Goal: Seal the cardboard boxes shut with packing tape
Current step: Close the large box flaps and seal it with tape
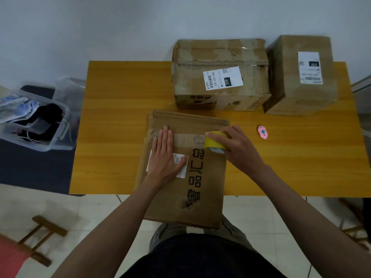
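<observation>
— Where is the box being sealed?

— The near cardboard box lies at the table's front edge, about midway along it, its near end hanging over that edge toward the person's lap. A strip of tape runs across its top along the flap seam.

— And the hands?

— The left hand lies flat on the box top, fingers straight and together, pressing on the tape's left end and partly covering a white shipping label. The right hand is curled round a yellow tape roll, holding it against the box near its right side, at the other end of the strip. The two hands are apart, one at each end.

— What else is on the table?

— Two more cardboard boxes at the back edge: the middle box, with a white label on top, and just beside it the corner box at the back right corner, also labelled. A small pink cutter lies on bare wood to the right of the near box, well apart from it.

— Off the table?

— A clear plastic bin sits left of it, holding dark and white things too jumbled to tell apart. A wooden stool stands on the tiled floor below.
</observation>
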A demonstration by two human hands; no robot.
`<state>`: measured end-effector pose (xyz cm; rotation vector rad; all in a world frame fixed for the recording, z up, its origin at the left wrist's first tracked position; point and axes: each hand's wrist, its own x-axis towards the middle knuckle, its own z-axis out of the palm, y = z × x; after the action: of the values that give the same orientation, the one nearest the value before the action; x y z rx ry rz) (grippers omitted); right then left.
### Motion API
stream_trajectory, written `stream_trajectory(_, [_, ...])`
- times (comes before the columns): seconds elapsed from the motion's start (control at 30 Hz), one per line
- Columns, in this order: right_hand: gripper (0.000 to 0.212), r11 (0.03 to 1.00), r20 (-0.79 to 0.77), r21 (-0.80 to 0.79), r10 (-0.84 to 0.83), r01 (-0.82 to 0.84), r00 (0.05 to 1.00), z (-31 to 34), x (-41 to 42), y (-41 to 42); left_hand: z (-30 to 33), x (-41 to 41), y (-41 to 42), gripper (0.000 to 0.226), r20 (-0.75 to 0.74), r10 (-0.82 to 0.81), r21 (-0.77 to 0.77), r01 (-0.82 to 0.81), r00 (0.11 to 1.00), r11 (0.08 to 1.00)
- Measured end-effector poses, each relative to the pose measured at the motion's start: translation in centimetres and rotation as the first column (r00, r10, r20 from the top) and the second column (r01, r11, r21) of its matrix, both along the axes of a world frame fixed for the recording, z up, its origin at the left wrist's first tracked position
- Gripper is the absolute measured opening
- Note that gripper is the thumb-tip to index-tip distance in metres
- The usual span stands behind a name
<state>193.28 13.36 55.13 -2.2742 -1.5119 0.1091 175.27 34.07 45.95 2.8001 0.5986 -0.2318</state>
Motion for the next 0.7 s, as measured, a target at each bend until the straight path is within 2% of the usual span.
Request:
stream_trajectory(0.1, [0.047,0.999,0.041,-0.027,0.034,-0.033,0.999,0.3,0.8,-0.3,0.0,0.0,0.0,0.103,0.005,0.000,-0.001,0.000,1.000,1.000])
stream_trajectory(0.37, [0.062,0.988,-0.011,-0.152,-0.001,-0.001,1.000,1.2,1.2,-0.7,0.2,0.1,-0.3,0.102,0.002,-0.014,0.006,0.014,1.000,1.000])
stream_trajectory(0.43, [0.078,0.986,-0.052,-0.122,-0.121,0.114,0.991,0.9,1.5,-0.9,0.2,0.1,-0.2,0.102,-0.003,-0.016,0.004,0.016,1.000,1.000])
stream_trajectory(0.5, [0.087,0.961,-0.227,-0.067,-0.276,0.268,0.934,0.4,1.4,-1.5,0.3,0.2,-0.4,0.103,0.008,-0.001,-0.004,0.001,1.000,1.000])
stream_trajectory(0.57, [0.077,0.944,-0.382,-0.040,-0.316,0.326,0.868,-0.1,0.9,-2.4,0.8,0.6,-1.2,0.105,0.032,0.021,-0.049,-0.019,0.999,0.999])
stream_trajectory(0.7, [0.056,0.951,-0.445,-0.015,-0.283,0.310,0.849,-1.6,-0.1,-3.7,1.7,2.1,-4.6,0.106,0.047,-0.054,-0.124,0.059,0.997,0.991])
